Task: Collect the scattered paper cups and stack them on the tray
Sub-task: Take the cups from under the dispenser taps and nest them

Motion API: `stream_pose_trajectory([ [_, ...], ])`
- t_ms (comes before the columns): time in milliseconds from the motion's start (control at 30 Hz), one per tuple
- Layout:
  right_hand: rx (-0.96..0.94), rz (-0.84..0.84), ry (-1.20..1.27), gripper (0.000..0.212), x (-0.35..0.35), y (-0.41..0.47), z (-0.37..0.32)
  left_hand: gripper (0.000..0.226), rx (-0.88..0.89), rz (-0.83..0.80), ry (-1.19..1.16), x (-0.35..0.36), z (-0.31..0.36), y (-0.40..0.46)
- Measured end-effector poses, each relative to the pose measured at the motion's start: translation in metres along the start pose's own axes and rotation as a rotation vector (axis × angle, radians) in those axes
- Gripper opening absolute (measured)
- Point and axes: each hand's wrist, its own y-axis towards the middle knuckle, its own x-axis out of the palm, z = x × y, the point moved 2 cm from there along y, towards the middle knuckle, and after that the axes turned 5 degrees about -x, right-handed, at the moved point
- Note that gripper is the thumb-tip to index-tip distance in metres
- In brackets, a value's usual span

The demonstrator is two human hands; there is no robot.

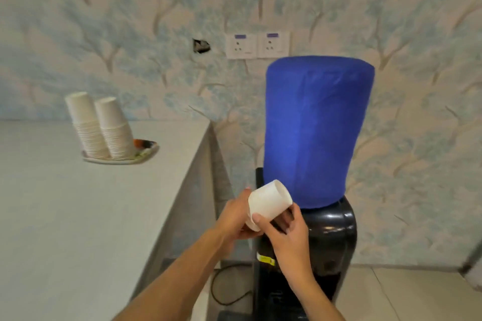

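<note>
A white paper cup [268, 202] lies tilted between both my hands, its mouth facing up and to the right, in front of the water dispenser. My left hand [234, 219] grips its bottom end from the left. My right hand [285, 232] holds it from below and the right, thumb on its side. On the white counter to the left stands a tray [146, 155] with two tall stacks of upside-down white paper cups, a left stack [87, 125] and a right stack [114, 129], leaning against each other.
A black water dispenser [331, 237] with a blue-covered bottle [315, 133] stands right of the counter [78, 216]. A black cable [216, 284] loops on the floor between them. Two wall sockets [257, 45] sit on the patterned wall behind.
</note>
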Motion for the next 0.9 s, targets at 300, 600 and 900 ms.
stream_pose_trajectory([
  [300,-0.077,-0.166,-0.084,0.071,0.149,0.024,-0.039,0.045,0.166,0.145,0.047,-0.140,0.055,-0.022],
  [600,-0.241,-0.159,-0.173,0.080,0.297,0.093,-0.092,0.041,0.436,0.374,0.146,-0.314,0.084,-0.017],
  [900,-0.285,-0.062,-0.425,0.081,0.397,0.164,-0.098,0.025,0.444,0.507,0.488,-0.421,0.072,-0.013],
])
